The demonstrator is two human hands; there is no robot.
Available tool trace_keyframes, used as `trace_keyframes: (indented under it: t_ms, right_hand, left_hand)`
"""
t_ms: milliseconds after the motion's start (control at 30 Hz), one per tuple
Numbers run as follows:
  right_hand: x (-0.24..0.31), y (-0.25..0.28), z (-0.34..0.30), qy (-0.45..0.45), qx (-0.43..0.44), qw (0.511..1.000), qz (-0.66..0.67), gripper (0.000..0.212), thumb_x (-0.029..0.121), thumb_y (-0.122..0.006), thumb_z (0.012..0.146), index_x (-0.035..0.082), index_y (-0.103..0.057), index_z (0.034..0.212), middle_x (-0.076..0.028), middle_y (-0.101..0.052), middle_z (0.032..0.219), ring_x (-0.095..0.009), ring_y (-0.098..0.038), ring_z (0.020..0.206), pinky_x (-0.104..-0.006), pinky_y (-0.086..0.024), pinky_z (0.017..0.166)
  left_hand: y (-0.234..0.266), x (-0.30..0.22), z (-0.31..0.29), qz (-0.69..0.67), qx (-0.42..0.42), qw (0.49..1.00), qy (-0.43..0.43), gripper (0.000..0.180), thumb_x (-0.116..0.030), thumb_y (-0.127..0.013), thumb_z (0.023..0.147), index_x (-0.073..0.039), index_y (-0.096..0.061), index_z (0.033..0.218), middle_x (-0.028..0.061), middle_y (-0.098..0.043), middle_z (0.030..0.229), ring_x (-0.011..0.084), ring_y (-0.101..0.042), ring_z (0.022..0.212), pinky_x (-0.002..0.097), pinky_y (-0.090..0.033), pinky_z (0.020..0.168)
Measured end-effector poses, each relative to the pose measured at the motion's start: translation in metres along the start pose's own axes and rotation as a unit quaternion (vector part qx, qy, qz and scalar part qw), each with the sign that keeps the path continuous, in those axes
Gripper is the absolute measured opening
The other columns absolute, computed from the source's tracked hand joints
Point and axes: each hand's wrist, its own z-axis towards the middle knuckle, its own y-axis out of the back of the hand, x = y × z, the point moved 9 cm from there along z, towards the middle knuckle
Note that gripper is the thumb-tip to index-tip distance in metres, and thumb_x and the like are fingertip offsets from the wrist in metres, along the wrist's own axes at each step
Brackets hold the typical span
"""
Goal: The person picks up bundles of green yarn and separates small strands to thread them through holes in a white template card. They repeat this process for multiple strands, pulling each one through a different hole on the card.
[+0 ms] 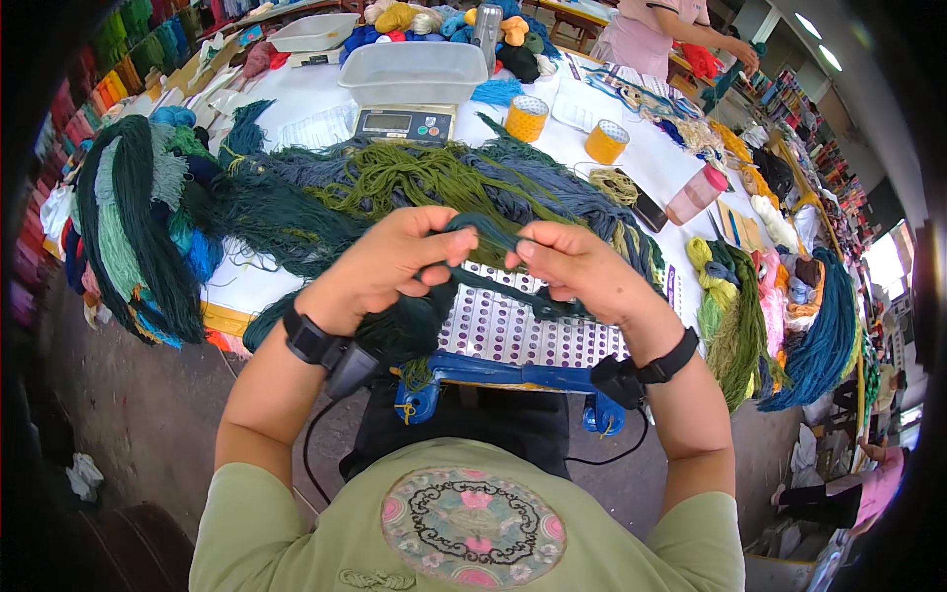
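My left hand [388,261] pinches a dark teal strand of yarn [485,225] between thumb and fingers. Opposite it, my right hand [584,268] has thumb and forefinger closed on the same yarn, which stretches across the gap between them. A dark green bundle hangs below my left hand. Under both hands is a white perforated board [498,333] with rows of dark holes, along a blue bar [523,375] at the table's near edge. Just beyond lie a pile of olive green yarn [404,176], dark green yarn [281,212] and grey-blue yarn [552,192].
A digital scale [406,123] stands beyond the yarn, with a clear plastic tub [414,74] behind it. Two yellow tape rolls [527,120], a phone [646,210] and a pink-lidded cup [696,194] sit to the right. Skeins [834,326] hang over both sides. A person in pink [641,39] works across the table.
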Motion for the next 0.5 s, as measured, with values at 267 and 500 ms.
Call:
trace_keyframes:
  t_ms: [267,500]
  right_hand:
    - [0.007,0.005,-0.012,0.146,-0.009,0.988,-0.051,0.014,0.019,-0.054,0.101,0.009,-0.063,0.098,0.006,-0.057,0.081,-0.002,-0.049,0.075,-0.0198,-0.041,0.066]
    - [-0.029,0.064,-0.029,0.211,-0.223,0.868,0.389,0.022,0.034,-0.053,0.101,0.013,-0.056,0.096,0.005,-0.046,0.066,-0.005,-0.038,0.054,-0.0229,-0.037,0.052]
  left_hand:
    - [-0.003,0.014,-0.01,0.13,0.106,0.986,0.016,0.022,-0.022,-0.064,0.095,-0.002,-0.068,0.103,-0.0061,-0.051,0.066,0.0012,-0.039,0.049,0.0176,-0.025,0.042]
    - [0.012,0.016,-0.028,0.165,-0.066,0.984,-0.015,0.025,-0.03,-0.06,0.096,-0.009,-0.069,0.106,-0.0021,-0.069,0.093,0.0021,-0.05,0.059,0.0161,-0.033,0.045]
